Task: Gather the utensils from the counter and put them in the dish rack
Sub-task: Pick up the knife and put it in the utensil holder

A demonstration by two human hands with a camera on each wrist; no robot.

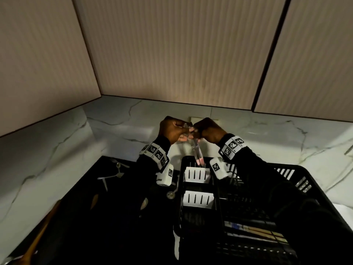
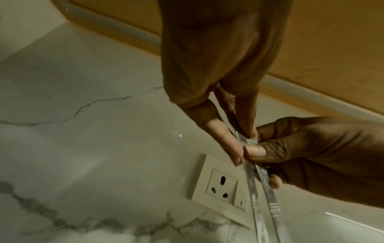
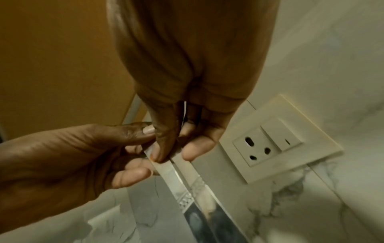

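Two steel utensils with flat patterned handles hang upright over the far-left corner of the black dish rack. Both hands meet at the handle tops. My left hand pinches the handle ends between its fingertips. From the other side, my right hand pinches the same handles with thumb and fingers. Their lower ends reach down behind a white slotted cutlery holder and are hidden. Several more utensils lie on the dark counter at left: white ones and a metal spoon.
A second white cutlery holder sits nearer in the rack. A wooden utensil lies at the lower left. A wall socket is on the marble backsplash just behind the hands. Wall cabinets hang overhead.
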